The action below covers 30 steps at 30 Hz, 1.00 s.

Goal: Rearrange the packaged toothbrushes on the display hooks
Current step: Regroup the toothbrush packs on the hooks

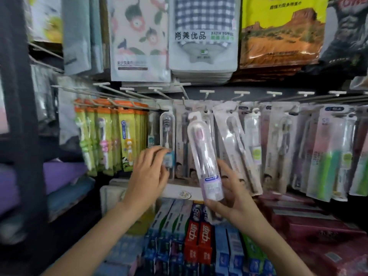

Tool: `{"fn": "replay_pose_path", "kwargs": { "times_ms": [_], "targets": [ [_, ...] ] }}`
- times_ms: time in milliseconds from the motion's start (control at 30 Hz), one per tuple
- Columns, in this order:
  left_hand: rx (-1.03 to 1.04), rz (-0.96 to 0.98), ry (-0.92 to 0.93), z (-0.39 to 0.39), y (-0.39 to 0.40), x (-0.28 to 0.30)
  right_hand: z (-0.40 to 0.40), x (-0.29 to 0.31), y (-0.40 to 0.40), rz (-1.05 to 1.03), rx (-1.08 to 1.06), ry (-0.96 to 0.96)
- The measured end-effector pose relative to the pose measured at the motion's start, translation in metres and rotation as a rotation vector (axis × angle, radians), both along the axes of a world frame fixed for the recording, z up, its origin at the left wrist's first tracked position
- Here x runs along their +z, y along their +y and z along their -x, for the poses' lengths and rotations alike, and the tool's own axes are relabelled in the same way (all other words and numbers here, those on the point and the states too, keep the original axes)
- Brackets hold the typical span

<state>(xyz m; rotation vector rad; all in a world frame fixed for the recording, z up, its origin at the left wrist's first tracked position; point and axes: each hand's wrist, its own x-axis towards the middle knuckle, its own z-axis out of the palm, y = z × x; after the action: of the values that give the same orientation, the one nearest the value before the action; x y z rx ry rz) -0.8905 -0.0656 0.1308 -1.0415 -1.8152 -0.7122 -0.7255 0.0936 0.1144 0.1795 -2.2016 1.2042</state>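
My right hand grips the lower end of a clear, purple-labelled toothbrush pack, held off the hooks and tilted left, its white hanger tab up near the rail. My left hand pinches the blue-labelled bottom of a clear-cased toothbrush pack that hangs on a white display hook. Several more toothbrush packs hang in a row to the right, some tilted. Green and orange children's toothbrush packs hang on the left hooks.
Bagged bath towels and a yellow pack hang above the hook rail. Toothpaste boxes stand in rows below my hands. Folded purple and blue cloth lies on shelves at the left behind a dark post.
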Motion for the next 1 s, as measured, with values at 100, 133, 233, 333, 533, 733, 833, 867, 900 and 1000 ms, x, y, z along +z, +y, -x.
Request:
{"fn": "replay_pose_path", "kwargs": {
  "times_ms": [100,133,233,333,533,733,833,867,900,1000],
  "targets": [
    [0.076,0.024,-0.042,0.013,-0.022,0.002,0.032,0.004,-0.021,-0.027,-0.061,0.001],
    [0.084,0.032,-0.065,0.016,-0.027,0.002,0.043,0.007,-0.027,-0.015,-0.078,0.008],
    [0.096,0.045,-0.094,0.022,-0.037,-0.001,0.068,0.021,-0.043,0.027,-0.127,0.021],
    [0.082,0.04,-0.112,0.026,-0.043,-0.008,0.088,0.03,-0.048,0.039,-0.149,0.013],
    [0.049,0.023,-0.165,0.042,-0.062,-0.026,0.103,0.031,-0.048,-0.061,-0.242,-0.034],
    [0.061,0.032,-0.177,0.049,-0.057,-0.028,0.111,0.026,-0.047,-0.323,-0.428,-0.047],
    [0.054,0.034,-0.177,0.047,-0.053,-0.025,0.115,0.024,-0.053,-0.351,-0.46,-0.043],
    [0.052,0.036,-0.173,0.045,-0.052,-0.025,0.116,0.023,-0.055,-0.353,-0.462,-0.046],
    [0.05,0.04,-0.169,0.044,-0.051,-0.026,0.117,0.022,-0.056,-0.353,-0.456,-0.049],
    [0.044,0.04,-0.169,0.039,-0.049,-0.026,0.113,0.019,-0.059,-0.315,-0.419,-0.086]
  ]
}}
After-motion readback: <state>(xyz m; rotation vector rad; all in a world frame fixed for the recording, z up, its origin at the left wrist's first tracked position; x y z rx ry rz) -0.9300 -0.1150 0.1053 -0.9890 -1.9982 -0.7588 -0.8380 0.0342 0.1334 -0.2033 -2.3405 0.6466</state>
